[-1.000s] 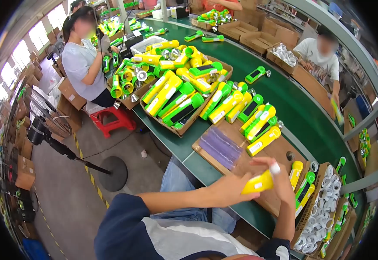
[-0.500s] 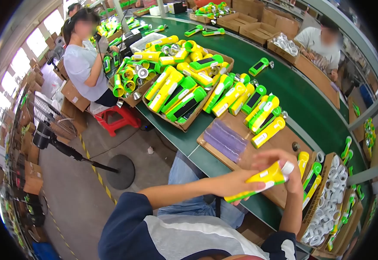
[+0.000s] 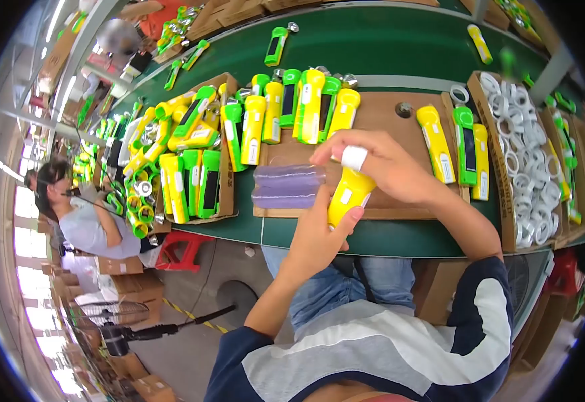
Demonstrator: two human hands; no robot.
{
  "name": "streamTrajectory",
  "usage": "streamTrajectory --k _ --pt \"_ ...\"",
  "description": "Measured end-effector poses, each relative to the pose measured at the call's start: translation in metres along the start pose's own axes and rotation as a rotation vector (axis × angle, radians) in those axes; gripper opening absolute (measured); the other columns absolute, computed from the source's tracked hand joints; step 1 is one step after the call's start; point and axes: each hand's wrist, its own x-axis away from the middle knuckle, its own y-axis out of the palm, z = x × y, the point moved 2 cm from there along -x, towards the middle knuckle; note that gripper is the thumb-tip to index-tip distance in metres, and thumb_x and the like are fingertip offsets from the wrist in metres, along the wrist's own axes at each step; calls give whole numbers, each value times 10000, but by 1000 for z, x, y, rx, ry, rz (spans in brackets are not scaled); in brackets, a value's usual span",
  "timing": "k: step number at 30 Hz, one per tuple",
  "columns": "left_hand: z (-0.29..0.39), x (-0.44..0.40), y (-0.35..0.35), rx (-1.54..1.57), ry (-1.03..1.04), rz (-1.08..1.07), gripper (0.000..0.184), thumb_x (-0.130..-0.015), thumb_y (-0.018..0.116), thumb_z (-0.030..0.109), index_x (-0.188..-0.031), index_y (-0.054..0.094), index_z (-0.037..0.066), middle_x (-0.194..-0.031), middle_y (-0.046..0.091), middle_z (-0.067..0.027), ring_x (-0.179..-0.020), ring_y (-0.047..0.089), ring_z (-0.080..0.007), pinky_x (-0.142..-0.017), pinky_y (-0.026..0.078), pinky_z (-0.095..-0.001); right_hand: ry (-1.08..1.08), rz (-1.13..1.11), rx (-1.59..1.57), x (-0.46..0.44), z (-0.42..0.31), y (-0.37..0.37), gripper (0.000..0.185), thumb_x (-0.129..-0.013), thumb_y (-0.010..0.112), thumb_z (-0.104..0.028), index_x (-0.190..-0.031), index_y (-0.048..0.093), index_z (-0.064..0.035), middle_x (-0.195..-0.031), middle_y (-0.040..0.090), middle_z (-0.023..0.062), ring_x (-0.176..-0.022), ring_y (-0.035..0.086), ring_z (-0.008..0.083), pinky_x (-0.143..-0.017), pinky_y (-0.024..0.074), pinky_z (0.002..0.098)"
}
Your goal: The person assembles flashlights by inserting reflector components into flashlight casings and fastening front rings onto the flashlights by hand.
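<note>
Fingers and thumb of the left hand (image 3: 318,228) clamp a yellow plastic torch body (image 3: 350,193); those of the right hand (image 3: 383,164) curve about its head, though whether they grip is unclear. Beneath spreads a green-topped table (image 3: 433,236), bearing a flat brown cardboard sheet (image 3: 379,114). From the held torch, a long cardboard box (image 3: 503,194) heaped with white plastic rings (image 3: 520,181) stands at three o'clock, and another cardboard box (image 3: 228,177) of yellow and green torches at nine. Translucent purple plastic sheeting (image 3: 289,189) lies nearer, also at nine. The held torch tilts above the sheet's near edge, head towards twelve, where a white ring-shaped collar (image 3: 354,158) sits.
</note>
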Motion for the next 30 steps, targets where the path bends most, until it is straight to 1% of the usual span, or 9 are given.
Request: streamTrajectory --k 6,12,16,19,22,23,26,28,30 --pt "-21 -8 0 393 313 -69 797 -931 664 557 -1437 347 29 -937 612 -104 -687 640 -167 -553 558 -298 -59 -118 -572 1 -14 -13 405 -996 494 -314 -1242 643 -29 -1291 652 107 -1167 621 205 -1077 441 390" --pt "-33 -21 -12 148 555 145 901 -903 703 563 -1476 283 9 -1003 623 -118 -695 659 -181 -585 571 -310 40 -220 -462 8 -11 4 462 -962 551 -349 -1304 606 -43 -1334 636 99 -1253 575 209 -1095 392 365" --pt "-31 -16 -12 146 532 153 880 -906 733 501 -1477 279 7 -1030 627 -128 -716 669 -179 -588 575 -319 42 -205 -514 8 -10 5 465 -993 494 -354 -1308 602 -30 -1345 632 133 -1247 598 237 -1078 443 388" --pt "-9 -2 -4 465 218 38 647 -908 751 442 -1266 463 -13 -1040 695 -160 -792 722 -280 -698 557 -385 -9 -133 -410 3 -7 -5 459 -1015 457 -348 -1289 612 -15 -1327 643 154 -1219 625 256 -1061 473 394" --pt "0 -5 3 -234 274 239 599 -924 728 440 -1224 467 -7 -987 695 -209 -777 714 -375 -683 544 -444 68 -48 -175 4 -12 -15 512 -1035 438 -436 -1197 678 -14 -1200 685 127 -1079 657 225 -979 500 351" --pt "10 -5 10 -530 459 359 585 -936 730 362 -1267 452 -33 -903 664 -142 -735 684 -206 -628 520 -336 165 -24 -128 7 -16 -16 542 -1029 446 -468 -1195 686 -11 -1157 697 111 -1045 657 205 -962 496 336" --pt "20 -4 27 -617 438 319 555 -955 707 348 -1268 450 -33 -909 669 -146 -772 679 -205 -661 512 -351 124 15 18 11 -17 -21 587 -1054 397 -509 -1097 734 -32 -1083 692 104 -974 646 191 -886 519 319" --pt "20 -8 30 -384 396 151 565 -965 695 352 -1306 425 -7 -935 649 -149 -785 671 -212 -641 526 -359 243 -15 -50 13 -33 -26 575 -1068 381 -477 -1104 735 -26 -1077 705 105 -982 650 183 -900 521 322" --pt "18 -14 30 -20 315 -43 589 -975 678 368 -1351 386 21 -962 622 -155 -769 660 -219 -616 544 -367 131 -88 -91 13 -34 -35 584 -1063 377 -474 -1103 736 -14 -1111 719 122 -1051 670 205 -953 525 341"
